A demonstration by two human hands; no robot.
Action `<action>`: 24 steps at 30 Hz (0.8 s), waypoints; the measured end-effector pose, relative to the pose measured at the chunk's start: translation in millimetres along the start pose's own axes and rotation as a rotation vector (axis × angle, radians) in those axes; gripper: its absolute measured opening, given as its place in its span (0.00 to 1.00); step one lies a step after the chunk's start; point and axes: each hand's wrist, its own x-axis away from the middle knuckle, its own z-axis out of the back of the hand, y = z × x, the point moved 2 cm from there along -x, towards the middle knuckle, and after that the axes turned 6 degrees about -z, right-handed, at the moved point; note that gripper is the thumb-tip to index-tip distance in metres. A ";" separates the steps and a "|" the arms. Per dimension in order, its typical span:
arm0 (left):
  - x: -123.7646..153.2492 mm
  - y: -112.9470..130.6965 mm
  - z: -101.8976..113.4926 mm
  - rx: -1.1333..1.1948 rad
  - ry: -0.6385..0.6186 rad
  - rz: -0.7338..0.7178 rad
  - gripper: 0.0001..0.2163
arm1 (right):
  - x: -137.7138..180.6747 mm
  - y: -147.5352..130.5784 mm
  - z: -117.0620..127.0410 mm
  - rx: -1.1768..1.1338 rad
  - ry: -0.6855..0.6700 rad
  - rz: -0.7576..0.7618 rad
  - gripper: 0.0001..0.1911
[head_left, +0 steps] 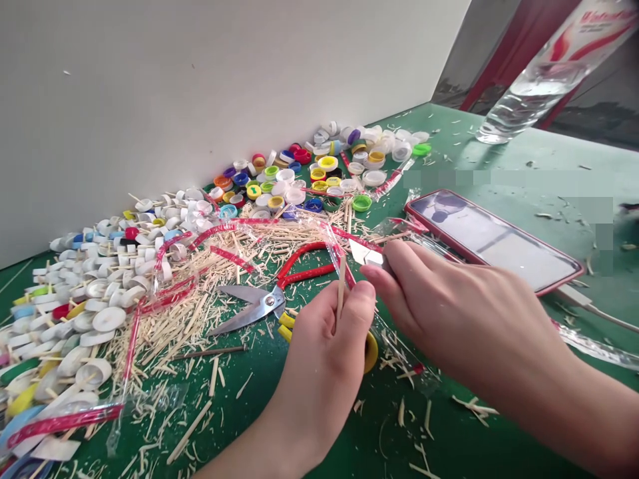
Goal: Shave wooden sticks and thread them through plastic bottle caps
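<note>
My left hand is closed on a thin wooden stick, pinched upright between thumb and fingers. My right hand grips a knife; its flat blade points left, close to the stick's top, and most of its handle is hidden by my fingers. Whether blade and stick touch, I cannot tell. Just left of my hands lie scissors with red handles and spread blades. Behind them spreads a heap of short wooden sticks and shavings. A yellow ring-shaped thing shows partly beneath my left hand.
Plastic bottle caps of many colours are piled along the white wall. Strips of red-and-clear plastic wrapper lie across the heap. To the right are a phone with a cable and a water bottle. Shavings litter the green table.
</note>
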 end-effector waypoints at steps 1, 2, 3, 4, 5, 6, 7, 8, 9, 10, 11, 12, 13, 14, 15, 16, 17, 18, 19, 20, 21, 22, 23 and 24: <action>0.1 0.9 0.0 0.009 -0.007 -0.002 0.19 | -0.5 0.4 -0.7 -0.031 0.019 0.008 0.25; 0.2 1.8 0.0 0.023 -0.018 -0.006 0.18 | -1.0 0.6 -1.6 -0.066 0.025 0.026 0.25; 0.4 2.5 -0.2 0.040 -0.033 -0.010 0.17 | -1.5 0.8 -2.5 -0.101 0.020 0.050 0.25; 0.5 3.0 -0.3 0.055 -0.047 -0.011 0.15 | -1.9 1.0 -3.2 -0.134 0.015 0.077 0.25; 0.6 3.3 -0.2 0.065 -0.056 -0.008 0.14 | -2.3 1.1 -3.8 -0.164 0.011 0.105 0.24; 0.5 3.3 -0.1 0.070 -0.062 -0.002 0.13 | -2.6 1.1 -4.3 -0.192 0.003 0.139 0.23; 0.3 3.1 0.2 0.072 -0.063 0.007 0.13 | -2.8 0.9 -4.7 -0.220 -0.002 0.173 0.22; 0.0 2.7 0.5 0.072 -0.062 0.013 0.14 | -2.8 0.7 -5.1 -0.248 -0.004 0.206 0.20; -0.4 2.2 0.7 0.073 -0.064 0.019 0.14 | -2.6 0.4 -5.4 -0.274 -0.008 0.236 0.19; -0.9 1.7 0.8 0.075 -0.066 0.021 0.15 | -2.2 0.0 -5.8 -0.295 -0.012 0.264 0.18; -1.3 1.1 0.7 0.079 -0.071 0.022 0.17 | -1.8 -0.4 -6.5 -0.303 -0.023 0.284 0.17; -1.6 0.5 0.6 0.081 -0.080 0.023 0.17 | -1.4 -0.6 -7.0 -0.301 -0.027 0.299 0.16; -1.8 -0.2 0.4 0.083 -0.090 0.023 0.18 | -1.0 -0.7 -7.5 -0.290 -0.024 0.310 0.16; -2.0 -1.0 0.2 0.084 -0.100 0.022 0.17 | -0.6 -0.6 -7.9 -0.276 -0.015 0.320 0.15; -2.1 -1.8 0.1 0.086 -0.109 0.016 0.17 | -0.5 -0.2 -8.1 -0.262 -0.003 0.325 0.15; -2.1 -2.7 0.2 0.087 -0.114 0.002 0.17 | -0.4 0.4 -8.3 -0.252 0.009 0.327 0.15; -2.1 -3.6 0.4 0.085 -0.115 -0.017 0.17 | -0.5 1.1 -8.5 -0.247 0.017 0.327 0.15; -2.0 -4.7 0.9 0.080 -0.111 -0.039 0.17 | -0.8 1.9 -8.7 -0.246 0.018 0.325 0.15; -2.0 -5.7 1.4 0.073 -0.108 -0.060 0.17 | -1.1 2.7 -8.9 -0.248 0.008 0.321 0.15; -1.9 -6.8 1.9 0.065 -0.107 -0.076 0.17 | -1.5 3.5 -8.9 -0.258 -0.004 0.321 0.15; -1.9 -7.8 2.3 0.059 -0.108 -0.085 0.17 | -2.0 4.0 -8.8 -0.272 -0.022 0.326 0.16; -1.9 -8.7 2.6 0.056 -0.112 -0.087 0.17 | -2.5 4.4 -8.5 -0.292 -0.037 0.332 0.17; -1.9 -9.2 2.7 0.054 -0.118 -0.088 0.16 | -3.1 4.7 -8.1 -0.310 -0.057 0.336 0.17; -2.0 -9.5 2.9 0.056 -0.121 -0.088 0.16 | -3.8 4.9 -7.6 -0.327 -0.074 0.340 0.18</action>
